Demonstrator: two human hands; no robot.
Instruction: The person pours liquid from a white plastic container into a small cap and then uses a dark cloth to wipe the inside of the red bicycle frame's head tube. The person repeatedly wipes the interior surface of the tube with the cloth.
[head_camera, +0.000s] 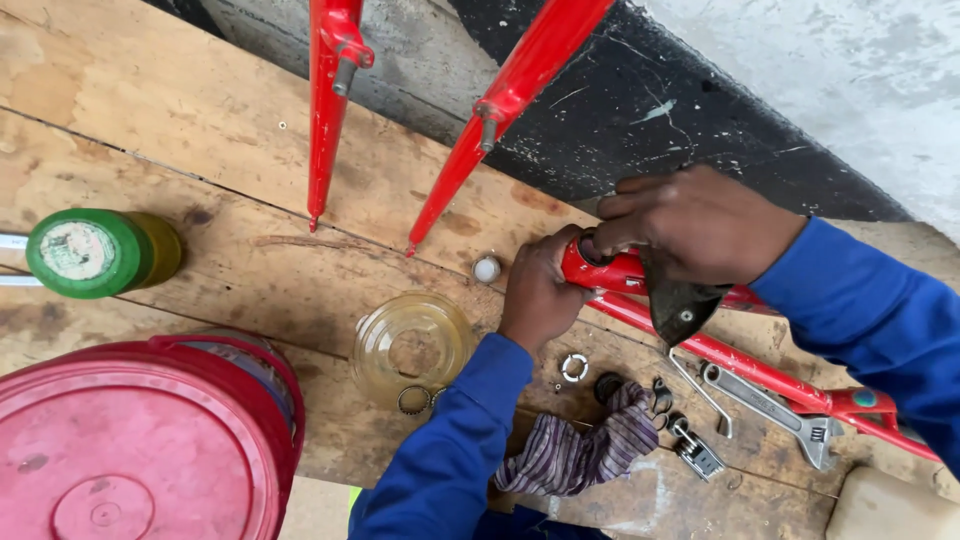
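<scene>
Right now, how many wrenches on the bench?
1. An adjustable wrench lies on the wooden bench beside the red bike frame, right of the striped rag. Others may be hidden under the rag or arms.

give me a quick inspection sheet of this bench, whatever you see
surface: worn plank bench, stained
job's things: red bike frame lying flat; red fork with blade tips on the bench
clutter: adjustable wrench, striped rag, clear dish, metal ring, green-capped bottle, red bucket lid
hands: left hand grips the frame tube end; right hand on top of it, over a dark part
cables: nothing seen
surroundings: black and grey wall behind
</scene>
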